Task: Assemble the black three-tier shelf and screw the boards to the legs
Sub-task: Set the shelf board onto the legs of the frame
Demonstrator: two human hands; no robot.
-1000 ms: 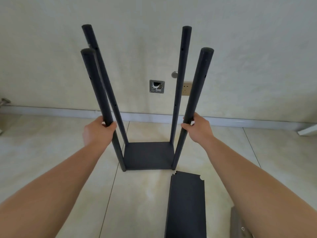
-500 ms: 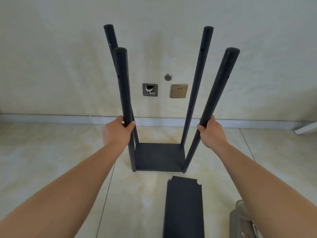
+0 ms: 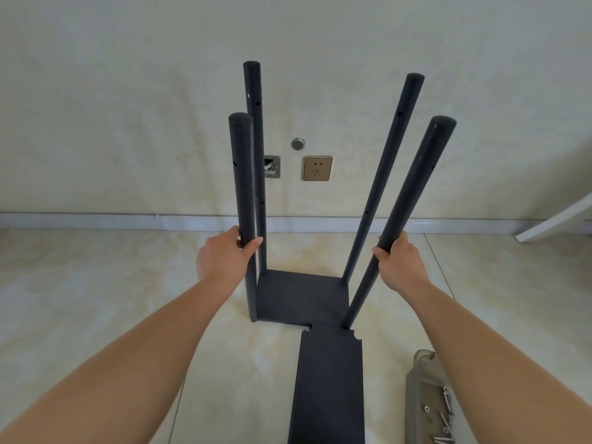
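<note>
Head view, looking down over both forearms: the left hand (image 3: 224, 257) has its grip wrapped round the near left leg (image 3: 244, 187) about midway up, thumb on the inner side and fingers curled behind the tube. The right hand (image 3: 400, 261) grips the near right leg (image 3: 413, 193) the same way, fingers closed round it. Both legs rise from a black board (image 3: 301, 296) that lies flat on the tiled floor (image 3: 96, 283), with the far left leg (image 3: 254, 129) and far right leg (image 3: 389, 161) standing at its rear corners. The right-hand legs lean outward to the right. A second black board (image 3: 330, 386) with notched corners lies on the floor just in front, its far edge touching or just beside the first. At lower right a grey tray (image 3: 419, 395) holds several loose screws (image 3: 445, 408).
</note>
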